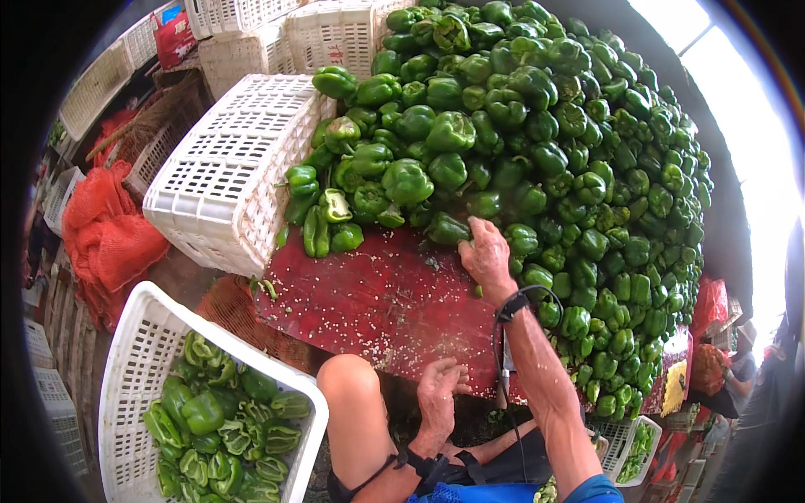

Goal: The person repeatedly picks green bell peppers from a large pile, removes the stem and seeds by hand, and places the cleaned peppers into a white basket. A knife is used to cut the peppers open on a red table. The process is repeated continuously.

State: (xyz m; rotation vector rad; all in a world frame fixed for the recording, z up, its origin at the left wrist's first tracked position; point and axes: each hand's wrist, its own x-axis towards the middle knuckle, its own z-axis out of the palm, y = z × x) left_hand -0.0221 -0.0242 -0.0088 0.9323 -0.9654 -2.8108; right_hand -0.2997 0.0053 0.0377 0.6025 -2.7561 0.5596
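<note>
A large heap of green bell peppers (541, 126) covers the far and right part of a red table (377, 295) strewn with pale seeds. My right hand (486, 251) reaches to the heap's near edge, its fingers at one whole green pepper (448, 229); whether they grip it is unclear. Low by the table's front edge, my left hand (440, 391) has its fingers spread a little and holds nothing. What looks like a knife blade (508, 352) shows partly behind my right forearm. To the left stands a white plastic crate (220, 333) holding cut green peppers (220, 434).
An overturned white crate (236, 144) borders the heap on the left, with more crates (333, 41) behind. Red mesh sacks (107, 220) lie at far left. A cable (497, 333) hangs by my right wrist. Another person (742, 377) is at the far right.
</note>
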